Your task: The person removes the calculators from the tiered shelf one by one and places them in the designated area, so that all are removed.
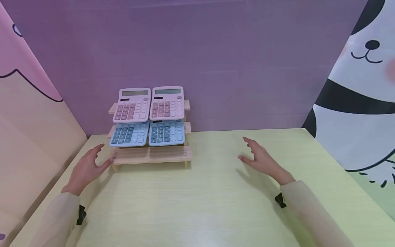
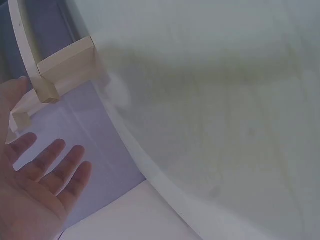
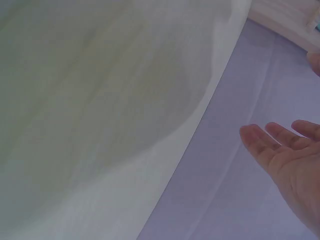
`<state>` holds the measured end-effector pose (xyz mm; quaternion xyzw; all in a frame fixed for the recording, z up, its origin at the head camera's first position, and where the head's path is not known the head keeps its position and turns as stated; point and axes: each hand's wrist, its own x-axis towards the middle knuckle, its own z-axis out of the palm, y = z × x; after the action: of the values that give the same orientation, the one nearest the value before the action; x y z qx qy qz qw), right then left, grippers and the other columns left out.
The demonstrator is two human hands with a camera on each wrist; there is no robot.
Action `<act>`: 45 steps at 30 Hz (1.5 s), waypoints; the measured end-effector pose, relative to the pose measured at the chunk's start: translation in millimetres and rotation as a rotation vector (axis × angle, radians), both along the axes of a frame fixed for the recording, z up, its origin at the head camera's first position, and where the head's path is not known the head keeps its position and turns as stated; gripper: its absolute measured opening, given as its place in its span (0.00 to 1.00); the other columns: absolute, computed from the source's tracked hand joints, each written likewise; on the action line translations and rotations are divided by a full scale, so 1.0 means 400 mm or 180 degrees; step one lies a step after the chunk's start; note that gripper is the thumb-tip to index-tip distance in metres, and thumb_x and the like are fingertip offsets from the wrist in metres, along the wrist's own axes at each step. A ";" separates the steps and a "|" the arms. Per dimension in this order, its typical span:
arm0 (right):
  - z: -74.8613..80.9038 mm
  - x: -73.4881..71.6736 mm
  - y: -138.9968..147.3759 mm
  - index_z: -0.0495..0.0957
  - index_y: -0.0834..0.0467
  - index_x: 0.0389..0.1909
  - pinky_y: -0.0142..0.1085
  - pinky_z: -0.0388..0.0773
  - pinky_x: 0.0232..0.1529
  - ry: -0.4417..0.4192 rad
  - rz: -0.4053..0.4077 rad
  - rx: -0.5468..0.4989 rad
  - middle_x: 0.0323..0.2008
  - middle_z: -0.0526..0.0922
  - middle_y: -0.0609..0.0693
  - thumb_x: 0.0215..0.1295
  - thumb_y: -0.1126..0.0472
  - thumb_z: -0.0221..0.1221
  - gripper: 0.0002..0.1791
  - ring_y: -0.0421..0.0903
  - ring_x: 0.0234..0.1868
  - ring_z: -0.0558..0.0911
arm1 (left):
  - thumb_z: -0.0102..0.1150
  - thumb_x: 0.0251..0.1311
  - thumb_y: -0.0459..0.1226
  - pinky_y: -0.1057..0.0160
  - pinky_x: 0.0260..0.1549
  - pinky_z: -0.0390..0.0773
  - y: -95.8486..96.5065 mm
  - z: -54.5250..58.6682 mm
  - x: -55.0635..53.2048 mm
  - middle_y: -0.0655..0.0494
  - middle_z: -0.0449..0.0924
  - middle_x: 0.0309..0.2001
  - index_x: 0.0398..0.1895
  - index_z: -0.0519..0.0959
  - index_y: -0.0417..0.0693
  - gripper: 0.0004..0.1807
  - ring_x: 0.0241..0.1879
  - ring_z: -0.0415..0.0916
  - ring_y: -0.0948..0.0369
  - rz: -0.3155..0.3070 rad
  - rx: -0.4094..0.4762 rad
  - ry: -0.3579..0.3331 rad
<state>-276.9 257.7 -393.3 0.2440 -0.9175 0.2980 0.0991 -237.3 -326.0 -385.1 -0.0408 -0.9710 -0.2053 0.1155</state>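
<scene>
A three-tier wooden rack (image 1: 151, 156) stands at the back left of the table. Its top tier bears a left pink calculator (image 1: 132, 105) and a right pink calculator (image 1: 167, 103), both leaning back. One tier lower lie a left blue calculator (image 1: 129, 134) and a right blue calculator (image 1: 166, 133), their upper ends hidden behind the pink ones. My left hand (image 1: 87, 168) is beside the rack's left end, fingers spread, thumb tip right at the bottom tier. Over the table's right half hovers my right hand (image 1: 264, 162), holding nothing, its thumb apart from the fingers.
The pale wooden table (image 1: 197, 206) meets a purple backdrop (image 1: 216, 68) behind the rack. A pink printed panel (image 1: 34, 137) borders the left side, and a panda-print panel (image 1: 364, 130) borders the right. The rack's bottom tier carries no calculator.
</scene>
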 end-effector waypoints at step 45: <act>-0.014 -0.078 -0.310 0.60 0.76 0.72 0.56 0.77 0.64 -0.0994 0.0677 -0.0995 0.65 0.71 0.76 0.73 0.67 0.61 0.33 0.70 0.63 0.78 | 0.58 0.75 0.47 0.34 0.61 0.75 -0.022 -0.026 -0.056 0.24 0.62 0.72 0.75 0.62 0.32 0.36 0.63 0.72 0.29 -0.0520 0.0939 -0.0662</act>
<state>-308.1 133.9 -398.8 0.2719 -0.8336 0.4792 -0.0394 -259.8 -334.8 -395.5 -0.0806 -0.9306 -0.3571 0.0022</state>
